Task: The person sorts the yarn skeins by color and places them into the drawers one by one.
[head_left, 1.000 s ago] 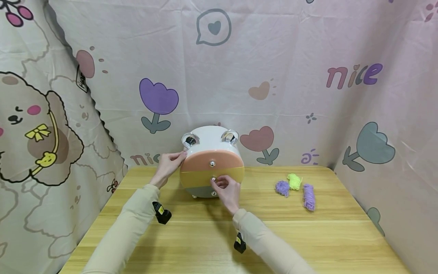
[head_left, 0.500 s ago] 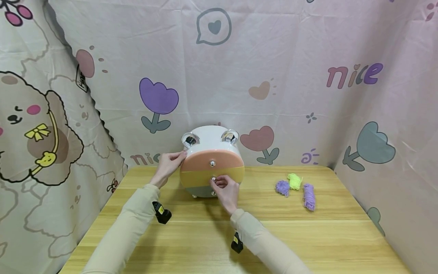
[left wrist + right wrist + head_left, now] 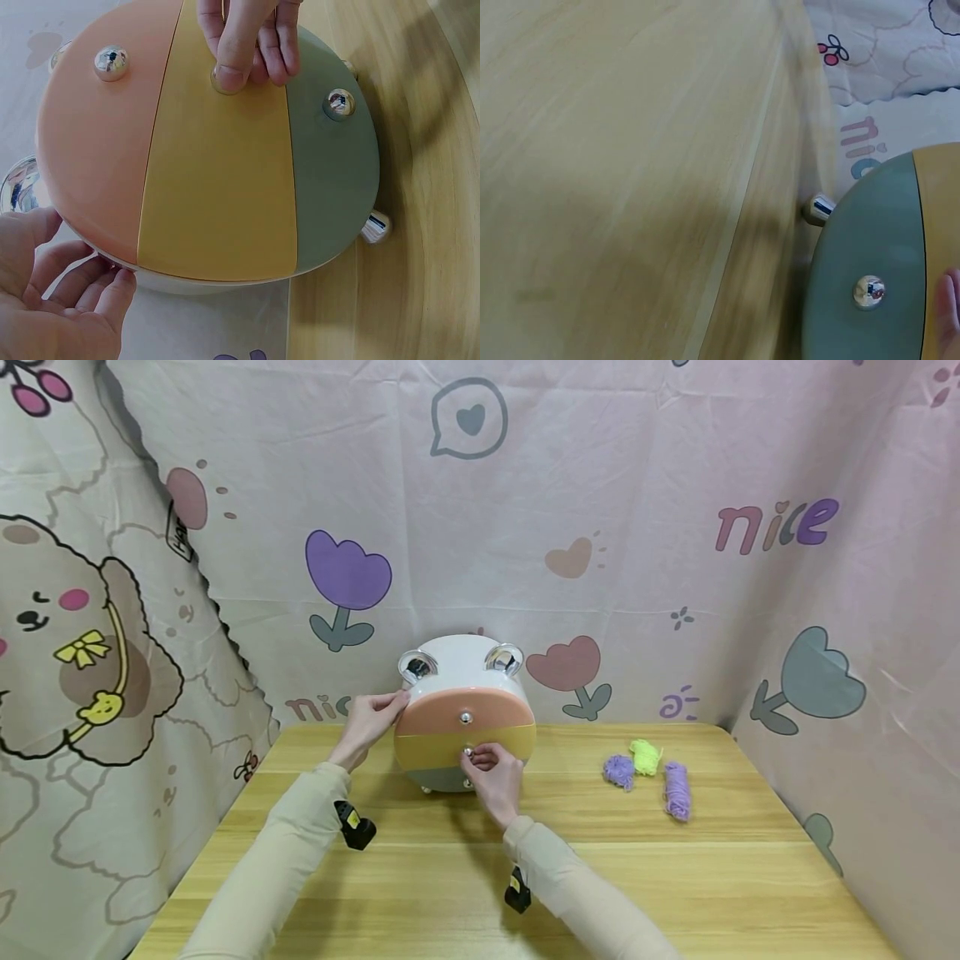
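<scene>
A small round-fronted drawer cabinet [image 3: 461, 652] stands at the back of the table, with a white body, shiny knobs and short metallic feet. Its front is banded by an orange drawer [image 3: 97, 150], a yellow drawer [image 3: 217, 172] and a green drawer [image 3: 334, 180], all flush. With bent fingers and thumb, my left hand [image 3: 369, 727] holds the cabinet's left side near the orange drawer. My right hand [image 3: 497, 779] pinches the yellow drawer's knob [image 3: 468, 752] between thumb and fingers; the fingertips partly cover it. In the right wrist view only a sliver of that hand shows.
On the wooden table [image 3: 420, 893], right of the cabinet, lie a purple yarn ball [image 3: 618, 772], a yellow-green yarn bundle [image 3: 645, 758] and a long purple yarn skein [image 3: 677, 792]. A printed cloth [image 3: 480, 527] hangs close behind the cabinet.
My right wrist and sleeve have shifted slightly left, the fingers staying at the yellow drawer's knob. My left hand, the cabinet and the yarn look unmoved.
</scene>
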Tool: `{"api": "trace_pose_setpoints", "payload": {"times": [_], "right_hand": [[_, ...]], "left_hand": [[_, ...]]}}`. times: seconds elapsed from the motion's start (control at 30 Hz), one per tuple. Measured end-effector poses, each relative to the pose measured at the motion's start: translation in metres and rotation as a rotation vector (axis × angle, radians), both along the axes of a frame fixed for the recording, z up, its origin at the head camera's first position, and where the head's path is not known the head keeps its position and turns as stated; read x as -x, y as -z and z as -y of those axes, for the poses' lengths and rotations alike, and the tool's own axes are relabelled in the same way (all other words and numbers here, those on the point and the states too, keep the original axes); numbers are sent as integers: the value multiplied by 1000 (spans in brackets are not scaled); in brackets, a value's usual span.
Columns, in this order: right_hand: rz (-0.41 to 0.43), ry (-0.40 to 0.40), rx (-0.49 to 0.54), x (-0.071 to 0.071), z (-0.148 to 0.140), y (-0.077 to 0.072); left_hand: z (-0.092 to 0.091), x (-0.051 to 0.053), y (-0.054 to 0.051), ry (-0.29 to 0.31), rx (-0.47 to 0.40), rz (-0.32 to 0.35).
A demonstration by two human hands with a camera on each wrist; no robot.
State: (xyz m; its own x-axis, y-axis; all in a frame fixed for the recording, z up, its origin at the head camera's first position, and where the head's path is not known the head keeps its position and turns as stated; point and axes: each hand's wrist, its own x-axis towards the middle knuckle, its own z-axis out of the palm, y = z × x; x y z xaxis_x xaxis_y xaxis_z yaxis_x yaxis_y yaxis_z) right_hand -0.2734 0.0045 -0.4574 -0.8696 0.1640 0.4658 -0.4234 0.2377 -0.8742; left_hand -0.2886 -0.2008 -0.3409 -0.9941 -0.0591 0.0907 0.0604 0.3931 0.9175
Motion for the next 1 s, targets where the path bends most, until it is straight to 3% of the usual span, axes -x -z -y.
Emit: {"api": "trace_pose_setpoints", "payload": {"times": [0.5,1.0], "right_hand": [[-12,-19,-39,-5,-2,-1],[-9,-66,-3,-17,-7,-1]], "left_hand": [[0,2,1,-6,3,1],[1,0,0,5,10,5]]}}
